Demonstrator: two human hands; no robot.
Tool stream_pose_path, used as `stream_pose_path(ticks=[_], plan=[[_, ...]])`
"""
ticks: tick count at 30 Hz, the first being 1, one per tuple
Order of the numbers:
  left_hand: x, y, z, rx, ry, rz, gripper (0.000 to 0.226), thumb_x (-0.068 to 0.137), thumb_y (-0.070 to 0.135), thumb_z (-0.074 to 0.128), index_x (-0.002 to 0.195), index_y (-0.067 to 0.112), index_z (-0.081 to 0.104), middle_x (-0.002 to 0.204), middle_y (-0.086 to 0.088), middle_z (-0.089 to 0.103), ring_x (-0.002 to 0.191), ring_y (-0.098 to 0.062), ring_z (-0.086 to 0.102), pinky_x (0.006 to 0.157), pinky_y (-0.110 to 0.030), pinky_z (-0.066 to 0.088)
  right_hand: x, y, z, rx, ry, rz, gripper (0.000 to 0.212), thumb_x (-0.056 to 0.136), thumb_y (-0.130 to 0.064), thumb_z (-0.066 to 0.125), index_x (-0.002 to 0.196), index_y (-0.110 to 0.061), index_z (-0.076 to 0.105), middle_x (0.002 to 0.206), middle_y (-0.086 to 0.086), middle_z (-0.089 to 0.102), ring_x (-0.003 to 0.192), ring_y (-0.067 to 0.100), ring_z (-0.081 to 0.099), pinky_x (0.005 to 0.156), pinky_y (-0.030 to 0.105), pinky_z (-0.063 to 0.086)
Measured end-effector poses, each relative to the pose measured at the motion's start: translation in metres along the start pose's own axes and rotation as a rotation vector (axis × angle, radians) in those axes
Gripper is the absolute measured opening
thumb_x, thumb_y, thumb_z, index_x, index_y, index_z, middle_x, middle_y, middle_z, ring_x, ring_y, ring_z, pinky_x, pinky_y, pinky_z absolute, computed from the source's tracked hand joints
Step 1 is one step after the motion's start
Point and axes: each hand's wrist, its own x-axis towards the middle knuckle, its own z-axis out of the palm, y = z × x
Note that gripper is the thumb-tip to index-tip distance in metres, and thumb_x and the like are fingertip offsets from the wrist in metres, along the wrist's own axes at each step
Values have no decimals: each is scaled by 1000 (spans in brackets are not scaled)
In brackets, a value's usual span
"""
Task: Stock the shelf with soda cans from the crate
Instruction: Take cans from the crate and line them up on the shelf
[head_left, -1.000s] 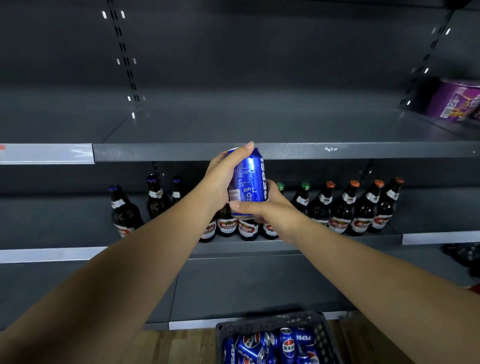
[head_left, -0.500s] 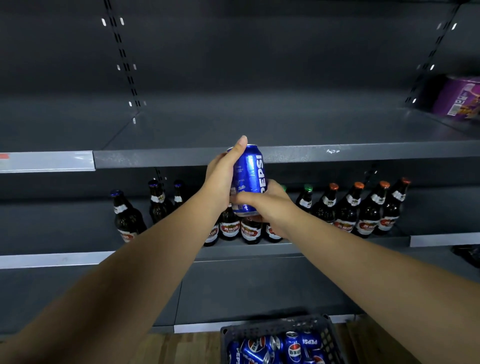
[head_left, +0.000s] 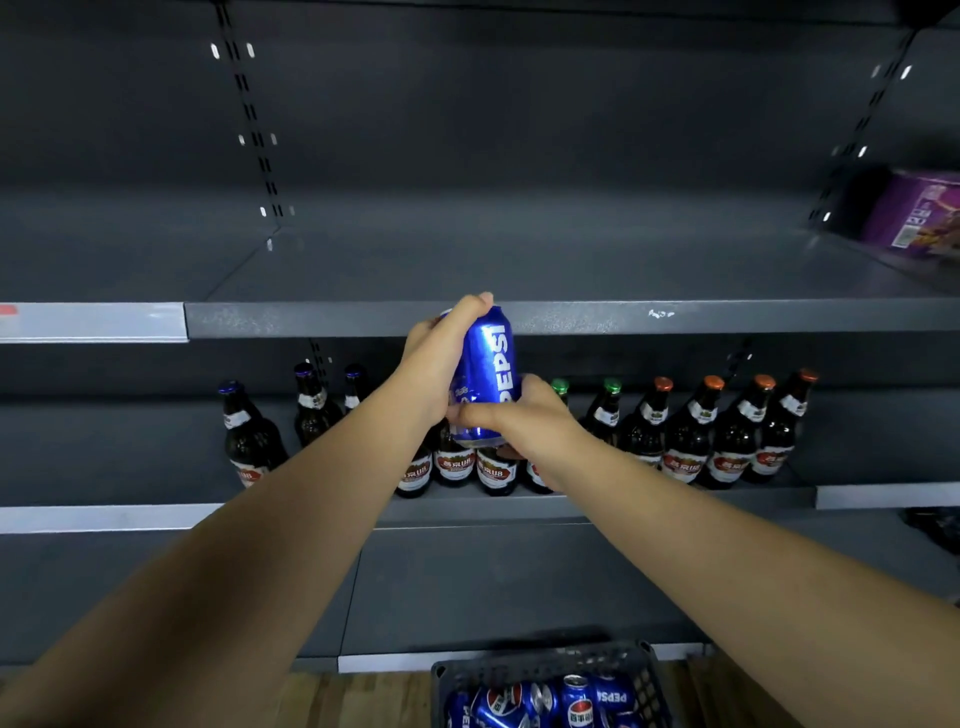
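Note:
Both my hands hold one blue Pepsi can (head_left: 493, 374) upright in front of the dark grey shelf's front lip (head_left: 597, 318). My left hand (head_left: 441, 358) wraps the can's left side, its fingers reaching the top rim. My right hand (head_left: 519, 415) grips the can's lower part, thumb across the front. The can's top sits level with the shelf lip, its bottom in front of the bottles below. A dark plastic crate (head_left: 649, 675) on the floor at the bottom holds several more Pepsi cans (head_left: 576, 701).
The shelf board (head_left: 519, 260) above the lip is bare except for a purple box (head_left: 919, 218) at far right. The shelf below carries a row of brown bottles (head_left: 691, 441) with coloured caps. Wooden floor (head_left: 363, 696) lies beside the crate.
The can has stayed in both hands at shelf-lip height and turned slightly, the lettering facing more toward me. The view has dipped slightly, showing more of the crate.

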Motion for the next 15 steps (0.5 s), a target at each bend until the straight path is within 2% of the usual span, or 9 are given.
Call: stream_pose_path(ticks=[1,3,5,7,8,10,13,15], plan=[[2,-1,-2,4,4,4,59,74,42,72,120,9,55,84,-8,67,62,-19,67,53,-27,53,-1,1,-3,14,-49,3,32,71,-9,80,93,-15,57,89,3,68,74,11,65,66,18,54],[3,-3,-6,-16,-16,-4,70,67,45,74,123,8,54,88,-10,68,68,-21,68,58,-30,54,-4,1,-9,42,-132,15,27,75,-9,77,87,-21,56,86,-2,67,70,6,64,59,15,50],[4,-2,-9,-38,-56,-27,68,66,47,73,118,7,57,86,-10,69,68,-22,68,61,-32,55,-5,-1,-11,55,-188,43,29,76,-15,77,95,-22,57,99,-1,68,77,8,67,69,22,51],[4,0,-11,-45,-99,-23,47,76,43,68,108,8,60,75,-6,69,61,-19,67,58,-29,54,-4,-2,-10,58,-218,66,34,76,-16,77,104,-18,59,102,2,70,82,13,69,84,34,53],[4,0,-12,-49,-117,-22,40,79,42,65,103,9,61,71,-5,68,58,-18,67,57,-28,54,-5,-2,-9,64,-216,62,33,76,-15,76,106,-17,61,101,3,71,84,15,69,87,38,52],[2,-1,-11,-53,-132,-8,37,80,43,64,97,11,62,71,-5,69,59,-18,67,59,-29,55,-6,-1,-7,87,-184,30,30,77,-11,75,105,-14,63,104,9,70,85,18,68,86,37,53],[-1,-6,-7,-59,-91,61,44,79,46,67,104,9,62,81,-9,69,65,-20,68,61,-31,56,-6,2,-3,113,-107,-15,26,76,-6,75,98,-14,62,98,9,70,81,17,67,75,28,55],[-1,-8,-4,-56,-44,117,46,79,46,69,106,11,60,88,-9,69,70,-21,69,66,-35,58,-3,3,-1,106,-51,-41,25,74,-5,76,90,-17,62,91,7,70,79,17,67,75,28,55]])
